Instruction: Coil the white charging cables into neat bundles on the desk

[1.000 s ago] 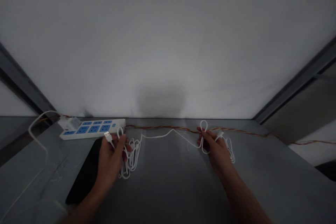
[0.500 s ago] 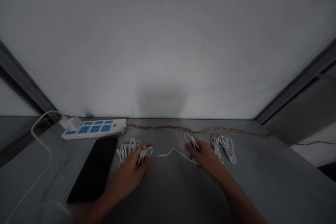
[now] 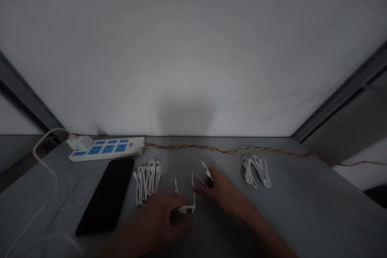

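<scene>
Both my hands are low in the middle of a grey table [image 3: 302, 209]. A thin white cable [image 3: 193, 185] runs in a short loop between them. My left hand [image 3: 165, 219] is closed round the cable's lower end, near its white plug. My right hand [image 3: 219, 189] pinches the cable's other end, whose small plug sticks up past the fingertips. A coiled white cable [image 3: 147, 180] lies just left of my left hand. Another coiled white cable [image 3: 256, 170] lies to the right of my right hand. The picture is dark and my left hand is blurred.
A black phone [image 3: 107, 197] lies flat at the left. Behind it sits a white power strip [image 3: 107, 148] with blue sockets and a white charger [image 3: 79, 142] plugged in. A twisted red-yellow wire [image 3: 256, 150] runs along the back edge below the white wall.
Both hands have drawn back toward me and closer together, gathering the white cable into a shorter loop. The two coiled cables now lie alone on the table.
</scene>
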`<state>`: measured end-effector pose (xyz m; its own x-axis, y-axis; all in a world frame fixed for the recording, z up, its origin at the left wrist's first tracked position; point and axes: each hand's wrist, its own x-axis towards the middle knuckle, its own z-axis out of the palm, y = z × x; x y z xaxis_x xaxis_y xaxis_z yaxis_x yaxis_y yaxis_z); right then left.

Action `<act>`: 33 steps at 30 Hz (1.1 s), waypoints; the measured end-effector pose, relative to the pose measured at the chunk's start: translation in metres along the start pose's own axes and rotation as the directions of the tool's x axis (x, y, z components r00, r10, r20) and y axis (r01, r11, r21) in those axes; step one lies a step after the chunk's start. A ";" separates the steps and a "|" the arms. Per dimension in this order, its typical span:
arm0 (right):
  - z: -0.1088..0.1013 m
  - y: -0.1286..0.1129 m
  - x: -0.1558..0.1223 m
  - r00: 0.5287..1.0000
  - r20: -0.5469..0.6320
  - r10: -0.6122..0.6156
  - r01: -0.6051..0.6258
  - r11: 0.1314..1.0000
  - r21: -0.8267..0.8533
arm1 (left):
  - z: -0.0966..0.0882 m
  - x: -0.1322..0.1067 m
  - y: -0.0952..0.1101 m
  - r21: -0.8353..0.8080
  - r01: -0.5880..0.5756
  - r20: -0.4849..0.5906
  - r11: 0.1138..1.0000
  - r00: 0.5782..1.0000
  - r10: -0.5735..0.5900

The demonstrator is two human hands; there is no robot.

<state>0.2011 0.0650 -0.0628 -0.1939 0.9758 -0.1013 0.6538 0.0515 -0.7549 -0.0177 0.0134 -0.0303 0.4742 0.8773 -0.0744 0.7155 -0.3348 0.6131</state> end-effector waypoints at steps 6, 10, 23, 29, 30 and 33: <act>0.002 -0.022 -0.009 0.994 0.097 -0.045 0.037 0.996 0.083 | 0.005 -0.001 0.000 -0.036 -0.122 0.016 0.992 0.992 0.123; 0.004 -0.022 -0.009 0.978 0.189 -0.085 0.015 0.939 0.343 | 0.014 0.006 -0.012 -0.141 -0.099 -0.221 0.985 0.973 0.066; 0.024 -0.028 -0.011 0.944 0.201 -0.262 0.162 0.898 0.410 | 0.014 0.008 -0.006 -0.528 0.190 -0.122 0.828 0.948 -0.295; 0.018 -0.034 -0.015 0.968 0.021 -0.249 0.248 0.968 0.023 | 0.015 0.007 -0.008 -0.572 0.210 -0.125 0.793 0.933 -0.337; 0.016 -0.034 -0.014 0.972 0.022 -0.233 0.233 0.972 0.009 | 0.015 0.007 -0.009 -0.583 0.217 -0.121 0.783 0.930 -0.348; 0.012 -0.033 -0.012 0.973 0.090 -0.211 0.200 0.973 0.112 | 0.017 0.010 -0.013 -0.629 0.182 -0.124 0.756 0.936 -0.329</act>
<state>0.1735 0.0491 -0.0445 -0.3922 0.9199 0.0022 0.5159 0.2219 -0.8274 -0.0130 0.0205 -0.0524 0.1454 0.9740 -0.1738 0.3046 0.1231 0.9445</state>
